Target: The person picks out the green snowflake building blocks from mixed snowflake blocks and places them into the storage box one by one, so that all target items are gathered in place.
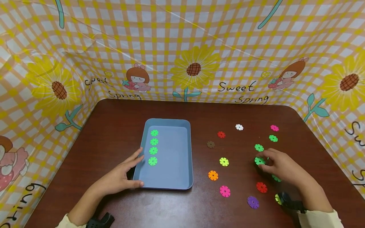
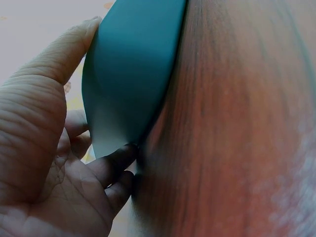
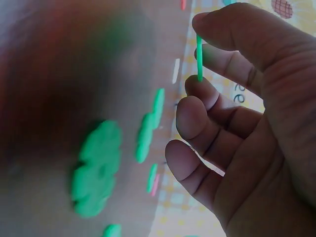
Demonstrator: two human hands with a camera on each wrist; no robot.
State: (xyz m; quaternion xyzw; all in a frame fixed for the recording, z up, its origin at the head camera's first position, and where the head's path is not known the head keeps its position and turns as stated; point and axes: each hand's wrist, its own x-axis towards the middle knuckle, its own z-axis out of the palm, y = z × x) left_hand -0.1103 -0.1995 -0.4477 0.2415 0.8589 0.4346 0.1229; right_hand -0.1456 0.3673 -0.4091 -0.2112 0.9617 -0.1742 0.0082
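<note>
My left hand (image 1: 122,174) rests at the left rim of a blue-grey tray (image 1: 191,158), its fingers spread and fairly straight. In the left wrist view, the thumb touches the tray's rim and lower fingertips touch its outer wall (image 2: 133,54). Inside the tray, several green notched discs (image 1: 153,150) lie in a column along the left side. At the right, my right hand (image 1: 282,166) pinches a green notched disc (image 3: 199,59) between thumb and fingertips, seen edge-on in the right wrist view. Another green disc (image 1: 259,147) lies just beyond the fingers.
Scattered on the brown table (image 1: 119,126) are more notched discs: a white one (image 1: 239,127), a brown one (image 1: 210,144), a yellow one (image 1: 224,161), an orange one (image 1: 213,175), a purple one (image 1: 252,202), and red and pink ones. A patterned cloth (image 1: 159,38) surrounds the table.
</note>
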